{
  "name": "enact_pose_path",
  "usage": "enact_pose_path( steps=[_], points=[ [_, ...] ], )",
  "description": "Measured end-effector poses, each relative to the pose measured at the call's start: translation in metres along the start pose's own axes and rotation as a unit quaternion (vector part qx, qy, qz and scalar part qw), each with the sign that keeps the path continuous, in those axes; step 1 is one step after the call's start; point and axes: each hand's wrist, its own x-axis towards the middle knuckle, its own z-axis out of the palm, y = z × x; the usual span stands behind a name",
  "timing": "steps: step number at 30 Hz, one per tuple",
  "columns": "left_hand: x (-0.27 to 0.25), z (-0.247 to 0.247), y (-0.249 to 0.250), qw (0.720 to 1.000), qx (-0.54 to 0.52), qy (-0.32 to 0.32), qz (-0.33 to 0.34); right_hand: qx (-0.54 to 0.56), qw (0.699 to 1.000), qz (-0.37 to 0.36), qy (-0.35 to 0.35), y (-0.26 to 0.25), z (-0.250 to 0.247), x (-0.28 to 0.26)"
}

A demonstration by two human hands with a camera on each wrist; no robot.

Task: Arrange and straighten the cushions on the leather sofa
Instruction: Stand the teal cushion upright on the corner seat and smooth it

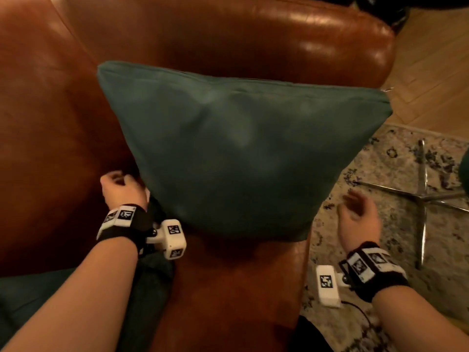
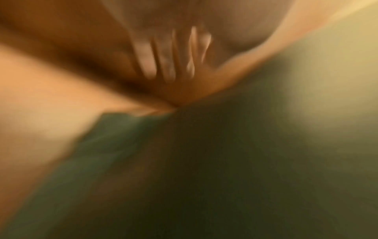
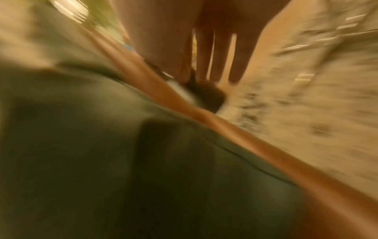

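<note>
A teal cushion [image 1: 236, 153] stands on edge on the brown leather sofa [image 1: 228, 39], leaning back against its padded end. My left hand [image 1: 119, 184] is at the cushion's lower left edge, fingers loosely curled and holding nothing. The blurred left wrist view shows its fingers [image 2: 163, 56] stretched over leather beside the teal cushion [image 2: 204, 161]. My right hand [image 1: 357, 209] hovers over the rug, relaxed, a short way off the cushion's lower right corner. In the right wrist view its fingers [image 3: 220, 56] are straight, apart from the cushion [image 3: 81, 145].
A second teal cushion [image 1: 25, 295] lies on the seat under my left forearm. Right of the sofa is a patterned rug [image 1: 380, 161] with a chrome chair base [image 1: 421, 196] on it. Wooden floor [image 1: 431, 59] lies beyond.
</note>
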Motion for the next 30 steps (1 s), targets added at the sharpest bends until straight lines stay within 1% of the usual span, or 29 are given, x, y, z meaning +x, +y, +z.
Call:
enact_pose_path(
  steps=[1,2,3,4,5,6,8,9,10,11,12,13,14,16,18,19,20,21,23,24,25,26,27,28,30],
  points=[
    [-0.009,-0.009,0.016,0.993,-0.032,0.042,0.101,0.027,0.998,-0.059,0.02,-0.021,-0.012,-0.008],
    [-0.021,-0.021,0.034,0.971,-0.05,0.08,0.218,0.038,0.989,-0.135,0.036,-0.045,-0.023,-0.017],
    [-0.034,-0.031,0.05,0.939,-0.053,0.106,0.322,0.023,0.972,-0.227,0.048,-0.067,-0.033,-0.026],
    [-0.047,-0.037,0.066,0.903,-0.041,0.113,0.412,0.001,0.946,-0.321,0.046,-0.088,-0.04,-0.034],
    [-0.064,-0.039,0.08,0.869,-0.021,0.097,0.485,-0.018,0.918,-0.396,0.03,-0.109,-0.041,-0.042],
    [-0.081,-0.036,0.093,0.84,0.002,0.053,0.54,-0.036,0.899,-0.437,-0.005,-0.129,-0.036,-0.049],
    [-0.115,-0.019,0.114,0.786,0.073,-0.077,0.61,-0.089,0.868,-0.481,-0.086,-0.166,-0.013,-0.057],
    [-0.126,-0.008,0.117,0.755,0.139,-0.121,0.63,-0.151,0.845,-0.5,-0.116,-0.177,0.003,-0.056],
    [-0.13,0.002,0.119,0.723,0.214,-0.14,0.642,-0.234,0.818,-0.507,-0.138,-0.181,0.016,-0.053],
    [-0.123,0.008,0.119,0.698,0.275,-0.142,0.645,-0.312,0.786,-0.513,-0.145,-0.179,0.025,-0.044],
    [-0.111,0.01,0.121,0.689,0.314,-0.138,0.638,-0.369,0.758,-0.519,-0.139,-0.174,0.028,-0.031],
    [-0.097,0.009,0.123,0.694,0.334,-0.13,0.624,-0.401,0.746,-0.517,-0.126,-0.168,0.024,-0.018],
    [-0.083,0.006,0.126,0.707,0.342,-0.119,0.607,-0.415,0.749,-0.503,-0.114,-0.163,0.017,-0.006],
    [-0.062,-0.005,0.137,0.737,0.353,-0.115,0.566,-0.412,0.765,-0.483,-0.102,-0.157,0.001,0.008],
    [-0.057,-0.012,0.151,0.753,0.366,-0.119,0.533,-0.398,0.776,-0.477,-0.104,-0.162,-0.006,0.006],
    [-0.058,-0.013,0.16,0.763,0.354,-0.12,0.527,-0.382,0.785,-0.477,-0.098,-0.168,-0.006,0.002],
    [-0.061,-0.011,0.169,0.77,0.336,-0.127,0.527,-0.362,0.796,-0.477,-0.086,-0.177,-0.004,-0.002],
    [-0.062,-0.009,0.179,0.768,0.325,-0.141,0.534,-0.342,0.809,-0.473,-0.077,-0.186,-0.001,-0.004],
    [-0.062,-0.002,0.197,0.746,0.324,-0.179,0.553,-0.313,0.833,-0.448,-0.088,-0.205,0.006,-0.004],
    [-0.062,0.001,0.205,0.745,0.316,-0.196,0.554,-0.306,0.845,-0.426,-0.105,-0.213,0.01,-0.001],
    [-0.063,0.002,0.212,0.758,0.297,-0.205,0.544,-0.304,0.856,-0.399,-0.123,-0.221,0.013,0.002],
    [-0.064,0.003,0.217,0.778,0.278,-0.209,0.523,-0.3,0.867,-0.374,-0.133,-0.227,0.016,0.006],
    [-0.064,0.003,0.22,0.795,0.267,-0.209,0.503,-0.288,0.88,-0.354,-0.129,-0.23,0.018,0.009],
    [-0.065,0.004,0.22,0.805,0.263,-0.207,0.49,-0.262,0.898,-0.333,-0.117,-0.233,0.017,0.012],
    [-0.066,0.004,0.217,0.819,0.248,-0.205,0.475,-0.163,0.944,-0.27,-0.099,-0.237,0.012,0.016]
  ],
)
